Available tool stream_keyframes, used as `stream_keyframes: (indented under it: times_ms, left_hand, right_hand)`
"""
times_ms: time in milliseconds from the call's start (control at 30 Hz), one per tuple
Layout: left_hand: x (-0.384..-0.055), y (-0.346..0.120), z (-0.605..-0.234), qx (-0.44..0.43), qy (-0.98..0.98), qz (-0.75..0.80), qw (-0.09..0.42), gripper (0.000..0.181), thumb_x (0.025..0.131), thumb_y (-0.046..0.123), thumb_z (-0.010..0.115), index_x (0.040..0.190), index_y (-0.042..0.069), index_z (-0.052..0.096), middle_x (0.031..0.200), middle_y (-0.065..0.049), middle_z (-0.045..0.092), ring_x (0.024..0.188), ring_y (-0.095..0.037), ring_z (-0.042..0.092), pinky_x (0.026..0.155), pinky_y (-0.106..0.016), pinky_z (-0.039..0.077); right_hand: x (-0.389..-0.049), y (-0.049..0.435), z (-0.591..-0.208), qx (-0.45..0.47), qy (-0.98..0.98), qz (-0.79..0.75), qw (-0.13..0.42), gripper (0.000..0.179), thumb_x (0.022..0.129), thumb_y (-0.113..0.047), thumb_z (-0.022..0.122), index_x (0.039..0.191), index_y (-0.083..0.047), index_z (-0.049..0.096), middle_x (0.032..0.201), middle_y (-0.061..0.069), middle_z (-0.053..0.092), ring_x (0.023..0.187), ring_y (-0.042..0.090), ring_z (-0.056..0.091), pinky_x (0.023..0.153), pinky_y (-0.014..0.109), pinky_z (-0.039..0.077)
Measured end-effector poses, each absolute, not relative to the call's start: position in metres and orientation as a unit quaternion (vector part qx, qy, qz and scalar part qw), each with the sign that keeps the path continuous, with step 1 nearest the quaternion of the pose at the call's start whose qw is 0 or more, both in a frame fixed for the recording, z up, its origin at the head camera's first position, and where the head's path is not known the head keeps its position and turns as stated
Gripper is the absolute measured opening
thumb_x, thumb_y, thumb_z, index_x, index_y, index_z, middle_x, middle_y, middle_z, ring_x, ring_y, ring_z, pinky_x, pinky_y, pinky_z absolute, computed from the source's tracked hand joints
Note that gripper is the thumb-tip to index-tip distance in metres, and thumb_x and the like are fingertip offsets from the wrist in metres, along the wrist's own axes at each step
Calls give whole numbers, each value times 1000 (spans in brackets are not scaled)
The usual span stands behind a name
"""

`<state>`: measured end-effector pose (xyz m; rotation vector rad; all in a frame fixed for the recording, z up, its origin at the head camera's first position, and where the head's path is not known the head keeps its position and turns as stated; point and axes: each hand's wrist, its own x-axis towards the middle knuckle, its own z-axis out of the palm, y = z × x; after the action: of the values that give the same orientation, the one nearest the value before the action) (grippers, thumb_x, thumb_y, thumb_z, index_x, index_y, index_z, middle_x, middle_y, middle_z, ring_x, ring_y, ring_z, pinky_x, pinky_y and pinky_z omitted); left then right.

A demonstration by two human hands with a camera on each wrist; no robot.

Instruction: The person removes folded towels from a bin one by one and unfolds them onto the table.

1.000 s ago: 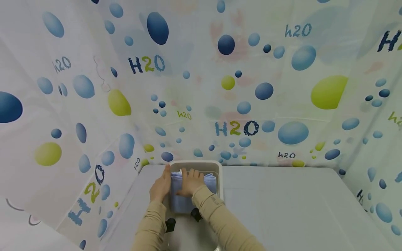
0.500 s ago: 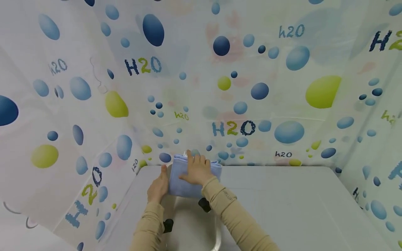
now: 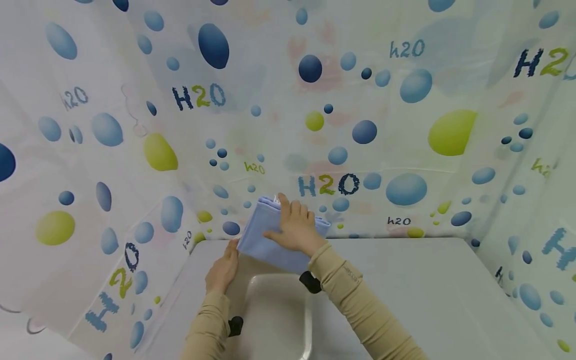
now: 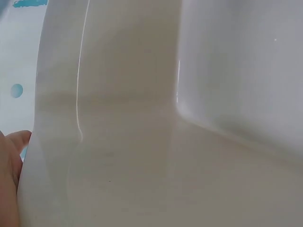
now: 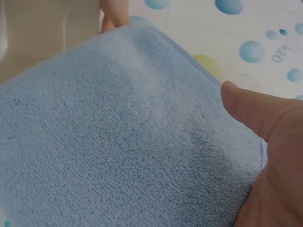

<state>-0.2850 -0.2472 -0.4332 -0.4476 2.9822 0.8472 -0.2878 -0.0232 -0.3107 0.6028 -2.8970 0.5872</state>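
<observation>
A folded light-blue terry towel is held up at a tilt over the far end of a beige plastic bin. My right hand grips it from its near face, thumb and fingers spread across it. Up close in the right wrist view, the towel shows a looped pile, and the thumb of the right hand lies by its edge. My left hand holds the bin's left side near the far corner. Only part of the left hand shows beyond the bin wall in the left wrist view.
The bin stands on a white-covered table whose surface extends to the right. Behind it hangs a white curtain printed with blue and green drops and H2O lettering. Black wrist mounts sit on both sleeves.
My right hand has lifted the towel up out of the bin and moved it rightward, tilting it. The left hand stays at the bin's left side.
</observation>
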Motion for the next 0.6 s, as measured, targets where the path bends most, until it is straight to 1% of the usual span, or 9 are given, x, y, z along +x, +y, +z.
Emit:
stream_keyframes:
  times_ms: [67,167,267,367,433,600]
  left_hand:
    - [-284,-246,-433,-141,954,264,-1,77,89,68,-3,150,25,14,137,-29,43,119,-52,46,88,-63,41]
    - [-285,-245,-434,-139,957,255,-11,81,87,71,-2,151,23,10,139,-30,41,119,-51,46,90,-62,41]
    - [-287,-243,-434,-139,958,248,-32,83,87,72,2,151,19,6,137,-32,39,113,-52,50,88,-62,42]
    - [-286,-240,-434,-132,959,242,-71,80,91,68,11,151,15,9,134,-30,39,108,-52,52,81,-62,44]
    - [-286,-237,-435,-127,958,234,-110,76,94,63,17,150,12,15,132,-30,40,107,-51,52,79,-62,45]
    - [-285,-233,-438,-112,948,221,-200,69,97,54,26,147,7,25,132,-33,42,110,-53,49,87,-62,41]
  right_hand:
    - [-285,-17,-304,202,-956,203,66,96,82,-57,60,148,-15,5,104,11,39,90,24,33,71,32,23]
    - [-280,-9,-295,209,-952,212,71,96,82,-57,60,148,-16,4,107,11,38,93,25,33,71,32,24]
    - [-275,0,-289,219,-948,220,77,96,82,-57,60,148,-16,4,112,12,39,96,26,34,74,34,26]
    - [-270,9,-283,221,-945,227,79,96,82,-57,60,148,-17,3,120,14,39,102,28,36,78,38,30]
    - [-269,14,-281,223,-943,233,77,96,82,-56,60,148,-17,3,125,15,38,105,29,35,82,40,31]
    - [-265,27,-275,227,-938,251,68,97,82,-56,60,148,-17,1,127,16,36,109,32,34,86,44,30]
